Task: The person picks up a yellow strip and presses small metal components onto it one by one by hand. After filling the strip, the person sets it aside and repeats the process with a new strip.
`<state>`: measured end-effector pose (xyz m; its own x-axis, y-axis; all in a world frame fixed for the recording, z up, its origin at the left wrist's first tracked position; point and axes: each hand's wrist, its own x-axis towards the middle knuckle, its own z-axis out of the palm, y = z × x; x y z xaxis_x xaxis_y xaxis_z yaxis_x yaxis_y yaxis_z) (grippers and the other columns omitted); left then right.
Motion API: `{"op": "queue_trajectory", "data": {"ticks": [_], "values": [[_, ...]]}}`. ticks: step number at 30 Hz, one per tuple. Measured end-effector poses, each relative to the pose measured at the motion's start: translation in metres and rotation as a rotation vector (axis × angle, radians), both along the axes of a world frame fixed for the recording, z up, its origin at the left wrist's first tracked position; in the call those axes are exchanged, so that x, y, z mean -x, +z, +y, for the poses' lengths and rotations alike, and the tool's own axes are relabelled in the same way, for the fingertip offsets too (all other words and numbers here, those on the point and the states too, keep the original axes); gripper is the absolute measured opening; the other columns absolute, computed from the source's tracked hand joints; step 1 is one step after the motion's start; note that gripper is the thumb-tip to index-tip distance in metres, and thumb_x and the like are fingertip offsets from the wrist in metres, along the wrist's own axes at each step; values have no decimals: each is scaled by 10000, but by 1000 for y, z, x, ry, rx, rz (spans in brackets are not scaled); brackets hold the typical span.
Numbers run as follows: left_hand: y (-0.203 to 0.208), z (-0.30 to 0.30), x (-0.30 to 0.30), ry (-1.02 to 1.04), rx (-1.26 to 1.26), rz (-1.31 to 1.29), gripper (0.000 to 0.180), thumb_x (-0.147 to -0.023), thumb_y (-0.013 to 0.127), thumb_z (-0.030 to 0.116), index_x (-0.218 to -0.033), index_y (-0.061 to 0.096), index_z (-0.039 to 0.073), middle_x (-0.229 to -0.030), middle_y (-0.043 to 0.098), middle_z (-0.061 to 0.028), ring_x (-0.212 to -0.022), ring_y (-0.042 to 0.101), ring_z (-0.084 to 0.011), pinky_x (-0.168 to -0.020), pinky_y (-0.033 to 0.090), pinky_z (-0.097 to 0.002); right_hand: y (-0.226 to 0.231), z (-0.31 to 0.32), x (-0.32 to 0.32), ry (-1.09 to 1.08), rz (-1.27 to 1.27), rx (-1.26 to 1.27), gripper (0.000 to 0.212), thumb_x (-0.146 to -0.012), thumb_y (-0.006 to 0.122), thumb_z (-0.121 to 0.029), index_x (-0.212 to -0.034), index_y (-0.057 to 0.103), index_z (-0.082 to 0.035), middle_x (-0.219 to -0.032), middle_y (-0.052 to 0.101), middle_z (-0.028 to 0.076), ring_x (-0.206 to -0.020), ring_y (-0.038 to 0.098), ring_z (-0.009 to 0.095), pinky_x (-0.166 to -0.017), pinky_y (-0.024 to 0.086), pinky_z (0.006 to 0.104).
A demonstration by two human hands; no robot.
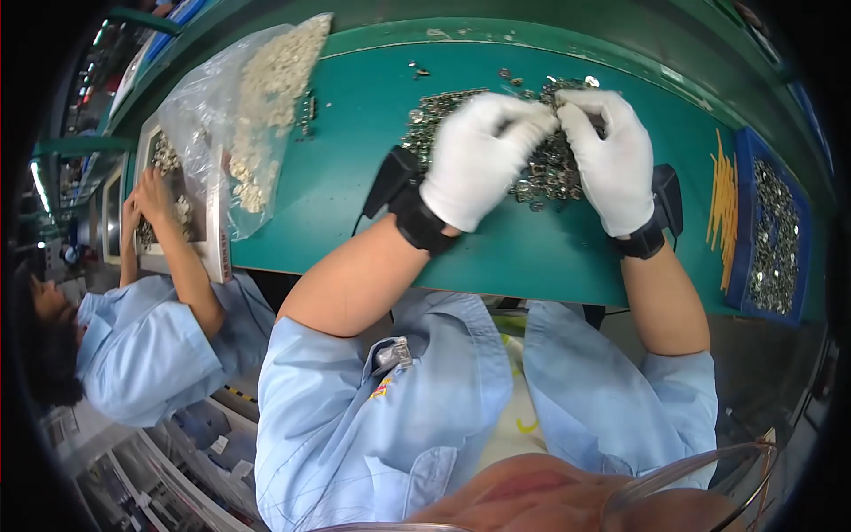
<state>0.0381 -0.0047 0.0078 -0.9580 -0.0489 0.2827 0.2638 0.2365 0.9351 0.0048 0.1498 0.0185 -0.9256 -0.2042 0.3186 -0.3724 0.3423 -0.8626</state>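
My left hand (487, 155) and my right hand (610, 160), both in white gloves, meet over a heap of small shiny metal parts (554, 168) on the green table. The fingertips of each hand are pinched together, almost touching at the heap's far side. Whatever lies between them is too small to make out. More of the metal parts (428, 124) spread to the left, partly behind my left hand. Black bands with dark boxes sit on both wrists.
A blue tray (752, 146) of small metal parts stands at the right, beside several thin yellowish sticks (723, 208). At the left lies a clear plastic bag (266, 97) of cream-coloured pieces. Beyond it, a co-worker's hands (146, 199) are over a white-edged tray (215, 235).
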Motion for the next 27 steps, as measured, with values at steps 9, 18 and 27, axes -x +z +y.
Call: {"op": "queue_trajectory", "data": {"ticks": [9, 18, 27], "values": [[3, -4, 5, -54, -284, -241, 222, -882, 584, 39, -1094, 629, -9, -1012, 660, -66, -857, 612, -114, -812, 468, -224, -4, 13, 14, 85, 274, -159, 210, -826, 561, -22, -1010, 661, -18, -929, 635, 117, -841, 610, 220, -771, 476, 293], [-9, -11, 13, -132, 240, 128, 193, -901, 541, 37, -1050, 654, -9, -1006, 677, -96, -932, 632, -150, -835, 490, -256, 13, 9, 6, 62, 0, -196, 302, -850, 532, -41, -1140, 612, -17, -927, 643, 76, -867, 598, 161, -817, 455, 252], [3, -5, 6, -130, -124, -157, 249, -903, 554, 48, -1138, 615, -6, -1082, 655, -113, -983, 616, -143, -863, 479, -249, 3, 17, 13, -15, -88, -96, 331, -872, 571, -104, -1190, 583, -13, -861, 602, 16, -800, 559, 93, -768, 448, 221]]}}
